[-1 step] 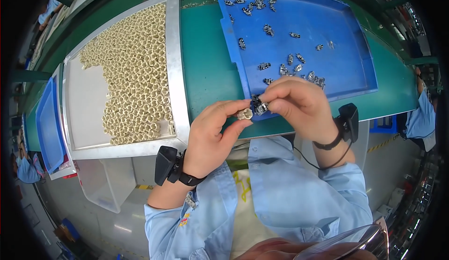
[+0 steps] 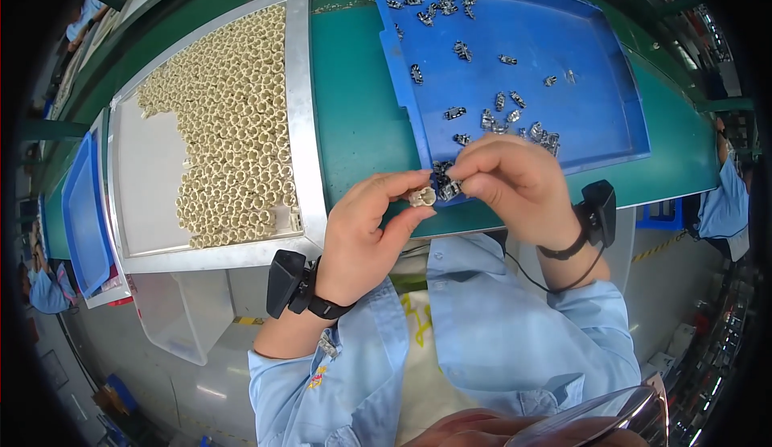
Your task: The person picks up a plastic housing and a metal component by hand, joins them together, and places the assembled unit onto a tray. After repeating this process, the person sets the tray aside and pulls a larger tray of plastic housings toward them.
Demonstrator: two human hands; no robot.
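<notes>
My left hand (image 2: 366,230) pinches a small cream-coloured, cup-like ring piece (image 2: 422,197) between thumb and forefinger, its scalloped opening facing right. My right hand (image 2: 511,181) is closed in a pinch just beside it, over the near left corner of the blue tray (image 2: 555,37). At those fingertips sits a cluster of small shiny metal parts (image 2: 444,183). Whether one is between the fingers is hard to tell. More metal parts (image 2: 461,51) lie scattered in the tray. Many cream pieces like the held one (image 2: 233,125) crowd a metal-framed tray at left.
The framed tray's silver rim (image 2: 304,125) and the blue tray stand on a green table (image 2: 354,101). Another blue tray (image 2: 86,214) is at far left. A clear plastic bin (image 2: 181,310) stands below the table edge. Other people in blue (image 2: 720,197) are at the sides.
The fingers of my right hand have shifted very slightly at the metal parts. My left hand keeps its hold on the cream piece.
</notes>
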